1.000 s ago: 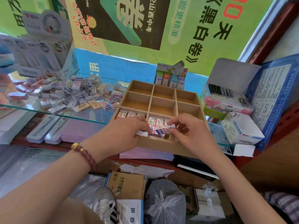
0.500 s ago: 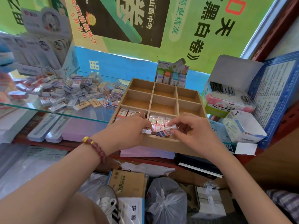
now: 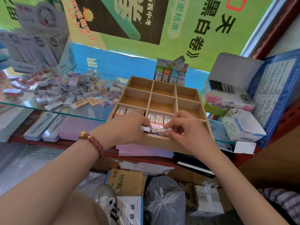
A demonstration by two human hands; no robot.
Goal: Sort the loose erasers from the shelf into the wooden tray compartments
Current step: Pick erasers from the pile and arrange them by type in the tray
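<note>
Both grips are pinching, fingers curled. The left grip (image 3: pixel 129 127) and the right grip (image 3: pixel 186 132) meet over the near-middle compartment of the wooden tray (image 3: pixel 162 144) and hold a sleeved eraser (image 3: pixel 159 129) by its ends. A white tip shows at the left fingertips, and we cannot tell whether that is a second piece.

The near-middle compartment already holds a row of erasers (image 3: pixel 155 118) standing on edge, and the near-left one holds more (image 3: pixel 121 112). The six compartments toward 12 o'clock look bare. The loose erasers (image 3: pixel 73 93) lie heaped on the glass shelf (image 3: pixel 48 111) at 10 o'clock from the tray.

We judge each eraser light, firm and slightly rubbery, with a slick paper sleeve that could slide off. It is best taken across the long flat sides of the sleeve, not by a bare end. Seating it calls for easing the standing row aside, since those pieces tip easily.

The eraser labels are too small to read. The green poster (image 3: pixel 211 21) at 12 o'clock reads 黑白卷. A pink-flowered box (image 3: pixel 227 103) at 2 o'clock bears lettering like "AIHFIO".
</note>
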